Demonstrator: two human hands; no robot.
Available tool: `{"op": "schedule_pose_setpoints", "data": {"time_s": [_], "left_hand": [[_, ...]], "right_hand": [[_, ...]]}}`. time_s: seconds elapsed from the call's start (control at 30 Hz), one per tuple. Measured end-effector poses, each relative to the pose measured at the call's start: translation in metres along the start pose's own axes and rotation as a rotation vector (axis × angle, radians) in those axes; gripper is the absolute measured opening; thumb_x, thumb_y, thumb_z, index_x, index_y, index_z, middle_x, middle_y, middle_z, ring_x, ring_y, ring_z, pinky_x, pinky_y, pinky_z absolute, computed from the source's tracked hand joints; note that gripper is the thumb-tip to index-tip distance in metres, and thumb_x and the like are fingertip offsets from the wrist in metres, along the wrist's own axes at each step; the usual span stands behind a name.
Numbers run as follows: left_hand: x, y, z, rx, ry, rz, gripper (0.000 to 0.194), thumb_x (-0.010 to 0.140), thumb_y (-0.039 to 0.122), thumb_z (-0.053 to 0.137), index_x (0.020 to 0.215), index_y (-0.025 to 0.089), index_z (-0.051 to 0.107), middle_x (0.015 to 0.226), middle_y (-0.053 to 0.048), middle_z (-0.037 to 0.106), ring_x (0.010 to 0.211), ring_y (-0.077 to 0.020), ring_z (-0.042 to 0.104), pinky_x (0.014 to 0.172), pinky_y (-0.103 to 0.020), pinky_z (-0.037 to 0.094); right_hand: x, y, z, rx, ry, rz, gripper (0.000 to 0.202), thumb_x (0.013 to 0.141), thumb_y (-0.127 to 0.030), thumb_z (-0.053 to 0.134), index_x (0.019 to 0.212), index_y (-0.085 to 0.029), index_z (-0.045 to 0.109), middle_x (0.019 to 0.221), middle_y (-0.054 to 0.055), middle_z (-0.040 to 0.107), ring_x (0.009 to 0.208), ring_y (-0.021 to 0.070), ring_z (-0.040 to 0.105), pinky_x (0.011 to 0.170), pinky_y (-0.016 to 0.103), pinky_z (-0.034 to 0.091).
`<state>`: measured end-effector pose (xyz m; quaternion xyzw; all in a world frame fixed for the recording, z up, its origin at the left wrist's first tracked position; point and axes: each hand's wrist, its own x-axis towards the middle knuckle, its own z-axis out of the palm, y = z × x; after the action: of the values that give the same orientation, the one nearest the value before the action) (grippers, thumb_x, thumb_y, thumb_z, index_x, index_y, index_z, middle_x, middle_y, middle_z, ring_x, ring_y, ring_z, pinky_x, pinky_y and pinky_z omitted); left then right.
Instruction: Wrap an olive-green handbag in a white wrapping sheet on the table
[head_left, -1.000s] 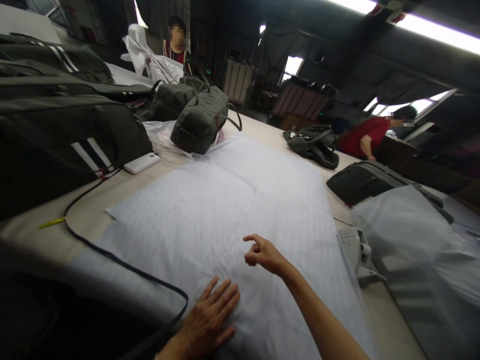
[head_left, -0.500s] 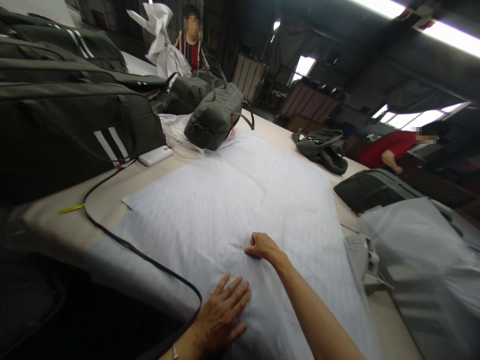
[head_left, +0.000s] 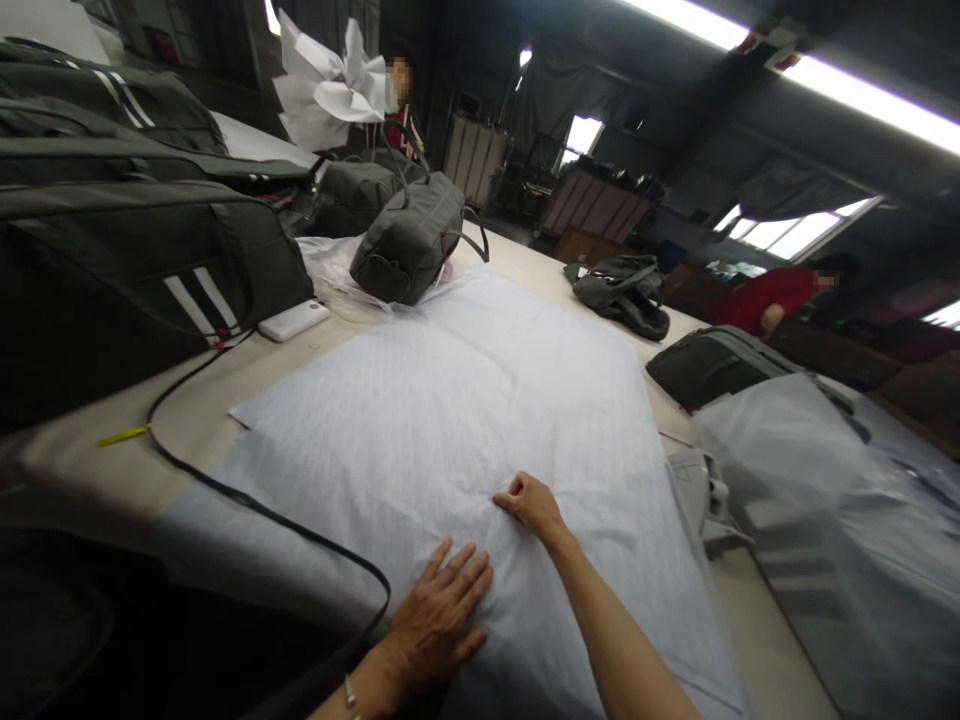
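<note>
Head view looks along a long beige bench [head_left: 217, 410] that runs from the near edge far into the room. Largest on it is a big white sheet of thin, finely ribbed wrapping material [head_left: 480, 400], spread flat over the middle of the bench and reaching down to the near edge. Along the left edge stands a row of large dark olive fabric bags with white stripes [head_left: 135, 270]. Toward the far left sits a smaller olive duffel bag with loop handles [head_left: 409, 240], its near side resting on the far corner of the sheet. At the right edge lies a bag wrapped in cloudy translucent plastic [head_left: 795, 470], and just beyond it a dark grey flat bag [head_left: 712, 362]. A crumpled olive bag [head_left: 622, 290] lies farther up the right edge. A thin black cable [head_left: 255, 510] curves across the near left part of the bench and over the sheet's near corner. A small white rectangular box [head_left: 294, 320] lies beside the striped bags, and a short yellow stick [head_left: 124, 436] rests near the left edge.

Left hand [head_left: 442, 620] lies flat on the sheet near the near edge, fingers spread, pressing rather than gripping. Right hand [head_left: 531, 503] is closed, pinching a fold of the sheet just beyond the left hand; wrinkles radiate from the pinch.

Across the bench a person in a red top [head_left: 765, 300] leans at the right edge, and another person stands at the far end behind crumpled white paper [head_left: 330, 90].
</note>
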<state>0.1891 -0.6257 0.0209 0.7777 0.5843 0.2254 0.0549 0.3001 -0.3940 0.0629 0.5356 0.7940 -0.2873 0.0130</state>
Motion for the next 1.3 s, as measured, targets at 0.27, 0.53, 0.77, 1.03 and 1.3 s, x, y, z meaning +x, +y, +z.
{"op": "schedule_pose_setpoints", "data": {"time_s": [0.27,0.53,0.77,1.03,1.3], "left_hand": [[0.0,0.001,0.001,0.035,0.044,0.022,0.075,0.089,0.048,0.062,0.15,0.022,0.028,0.151,-0.009,0.042,0.139,-0.0281,0.038,0.118,-0.05,0.023],[0.019,-0.037,-0.009,0.347,0.187,-0.139,0.079,0.088,0.056,0.058,0.151,0.021,0.027,0.155,-0.009,0.036,0.141,-0.0298,0.034,0.117,-0.055,0.022],[0.023,-0.072,-0.002,0.315,0.047,-0.145,0.078,0.089,0.065,0.05,0.149,0.018,0.032,0.151,-0.014,0.042,0.14,-0.0311,0.035,0.117,-0.057,0.014],[0.068,-0.084,0.002,0.258,0.005,-0.202,0.069,0.094,0.059,0.043,0.15,0.022,0.03,0.152,-0.013,0.04,0.142,-0.0306,0.032,0.116,-0.059,0.015],[0.094,-0.081,-0.008,0.203,-0.021,-0.175,0.068,0.095,0.057,0.045,0.149,0.018,0.033,0.155,-0.016,0.034,0.145,-0.031,0.026,0.117,-0.059,0.015]], "right_hand": [[-0.022,-0.009,0.002,0.038,0.183,-0.074,0.036,0.092,-0.047,0.047,0.103,-0.018,0.064,0.101,0.009,0.072,0.092,0.0219,0.067,0.083,0.034,0.049],[-0.03,0.001,0.065,-0.262,0.284,-0.433,0.062,0.098,-0.051,0.036,0.149,-0.015,0.035,0.157,0.013,0.03,0.147,0.0303,0.023,0.119,0.056,0.02],[-0.026,0.004,0.062,-0.355,0.26,-0.454,0.064,0.098,-0.05,0.037,0.151,-0.015,0.029,0.158,0.011,0.027,0.148,0.029,0.019,0.12,0.055,0.016],[0.014,0.002,0.04,-0.38,0.238,-0.461,0.063,0.098,-0.049,0.037,0.151,-0.015,0.029,0.158,0.012,0.028,0.149,0.028,0.018,0.12,0.053,0.014],[0.063,0.0,0.022,-0.374,0.234,-0.486,0.065,0.098,-0.051,0.037,0.151,-0.014,0.027,0.16,0.012,0.025,0.149,0.0281,0.016,0.12,0.052,0.008]]}}
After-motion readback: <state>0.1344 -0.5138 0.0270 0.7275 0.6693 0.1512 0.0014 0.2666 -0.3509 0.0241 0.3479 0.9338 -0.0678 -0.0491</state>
